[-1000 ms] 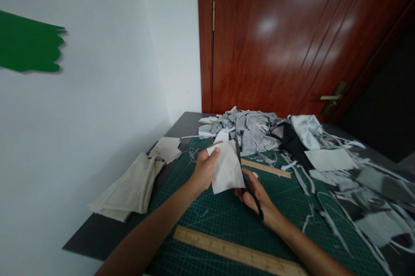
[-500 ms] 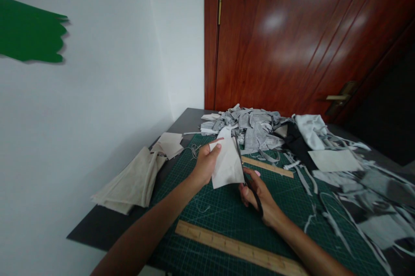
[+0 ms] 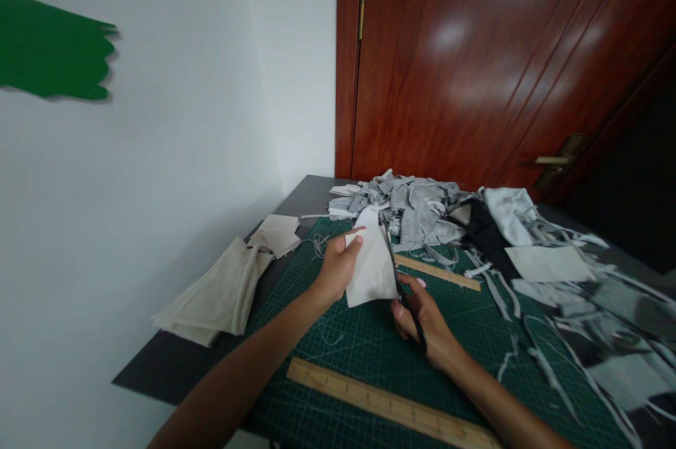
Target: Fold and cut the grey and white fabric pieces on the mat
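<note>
My left hand (image 3: pixel 336 267) pinches a white fabric piece (image 3: pixel 372 268) by its left edge and holds it up over the green cutting mat (image 3: pixel 364 343). My right hand (image 3: pixel 425 319) grips black scissors (image 3: pixel 400 280), whose blades run up along the right edge of the fabric. Both hands hover just above the mat near its middle.
Two wooden rulers lie on the mat, one near me (image 3: pixel 391 407) and one farther off (image 3: pixel 437 272). A heap of grey fabric scraps (image 3: pixel 412 206) sits behind. Folded beige cloth (image 3: pixel 216 294) lies at left. Strips and pieces cover the right side (image 3: pixel 575 294). A wooden door (image 3: pixel 501 62) stands beyond.
The view has shifted slightly. The scissors have crept a little farther up the fabric's right edge; both hands stay in nearly the same place.
</note>
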A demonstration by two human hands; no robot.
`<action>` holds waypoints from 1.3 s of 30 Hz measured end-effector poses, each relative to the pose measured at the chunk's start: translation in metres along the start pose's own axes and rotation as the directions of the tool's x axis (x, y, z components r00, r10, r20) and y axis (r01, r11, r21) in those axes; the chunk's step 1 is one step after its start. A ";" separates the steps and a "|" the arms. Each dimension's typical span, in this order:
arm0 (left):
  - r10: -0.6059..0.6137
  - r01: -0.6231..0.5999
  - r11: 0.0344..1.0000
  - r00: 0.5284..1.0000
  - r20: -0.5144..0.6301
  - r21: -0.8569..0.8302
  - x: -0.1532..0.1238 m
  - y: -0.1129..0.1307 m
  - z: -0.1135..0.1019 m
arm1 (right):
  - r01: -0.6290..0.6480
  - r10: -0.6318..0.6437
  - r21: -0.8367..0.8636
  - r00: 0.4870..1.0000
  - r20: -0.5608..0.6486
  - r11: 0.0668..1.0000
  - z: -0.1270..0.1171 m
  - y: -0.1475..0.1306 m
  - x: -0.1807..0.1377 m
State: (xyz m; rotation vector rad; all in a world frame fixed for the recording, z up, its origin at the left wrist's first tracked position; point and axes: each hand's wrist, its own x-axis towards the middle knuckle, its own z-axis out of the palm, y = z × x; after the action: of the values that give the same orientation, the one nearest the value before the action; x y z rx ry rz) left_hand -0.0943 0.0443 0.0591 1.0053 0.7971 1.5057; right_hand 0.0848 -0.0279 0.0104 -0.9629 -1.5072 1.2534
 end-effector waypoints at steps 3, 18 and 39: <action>0.003 -0.003 1.000 1.000 0.001 -0.003 0.000 0.000 0.001 | -0.014 0.014 0.021 1.000 -0.010 1.000 0.001 -0.002 -0.001; 0.033 -0.033 0.999 0.999 -0.001 0.013 -0.001 0.001 0.002 | -0.020 0.020 0.036 1.000 -0.022 0.999 0.003 0.001 0.001; 0.032 -0.032 0.999 0.999 -0.016 0.016 -0.001 0.000 0.002 | -0.013 0.013 0.008 1.000 -0.002 1.000 0.004 -0.002 0.000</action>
State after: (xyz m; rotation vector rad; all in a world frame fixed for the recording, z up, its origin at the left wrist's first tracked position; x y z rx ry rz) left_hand -0.0924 0.0436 0.0593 1.0227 0.8092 1.5391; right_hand 0.0812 -0.0294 0.0124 -0.9706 -1.4955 1.2661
